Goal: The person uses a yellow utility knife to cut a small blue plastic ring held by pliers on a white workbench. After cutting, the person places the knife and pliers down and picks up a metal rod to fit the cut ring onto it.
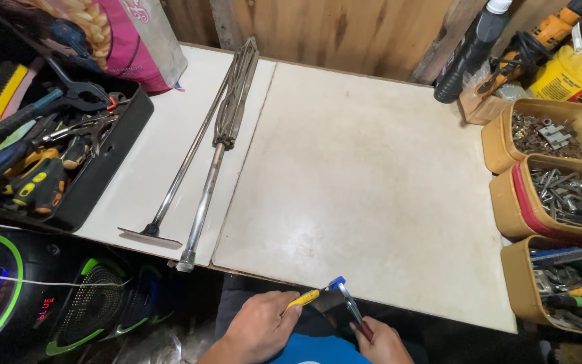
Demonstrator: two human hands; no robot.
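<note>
A broad, scuffed white desk [372,182] is spread beyond both hands. Far to the left hand's side, a black tray [112,158] is filled with pliers, and two long metal rods [220,128] are laid beside it. Past the right hand, three tan tubs [506,195] are packed with screws, bolts and tools. A yellow-handled tool [304,298] is gripped by the left hand [259,328]; a slim dark-handled tool [354,313] is pinched in the right hand [380,342], at the desk's near edge.

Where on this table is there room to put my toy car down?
The big white board is bare between the long metal rods and the tan bins of screws and tools. A thin strip lies free between the rods and the black tool tray. The tray and bins are crowded.
</note>
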